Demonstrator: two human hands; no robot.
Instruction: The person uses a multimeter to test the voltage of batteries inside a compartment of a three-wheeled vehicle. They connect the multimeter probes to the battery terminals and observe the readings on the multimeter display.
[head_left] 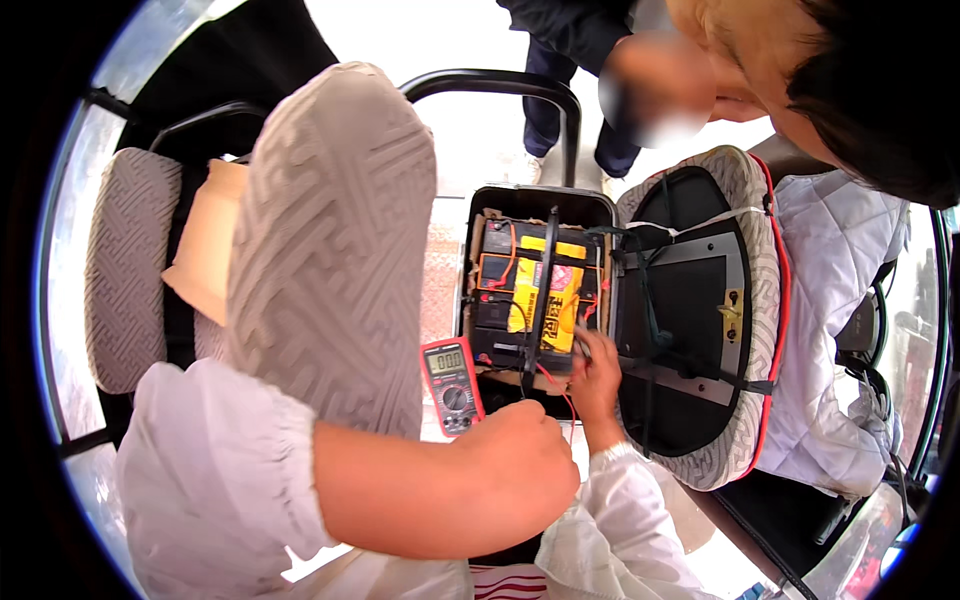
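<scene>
A black battery box [485, 200] holds batteries [497, 265] with orange wires, a black strap and a yellow label. My left hand [510, 460] is closed at the box's near edge, beside a thin black lead; what its fingers hold is hidden. My right hand [595, 385] reaches into the box's near right corner, fingers closed on a small, thin object I cannot make out clearly. A red multimeter [450, 385] with a lit display leans left of the box.
A patterned seat cushion [330, 220] is at left, beside cardboard [205, 240]. An upturned seat lid [690, 300] is right of the box, beside white quilted fabric [820, 330]. Another person [760, 80] bends over from top right. A black rail [480, 80] arches behind the box.
</scene>
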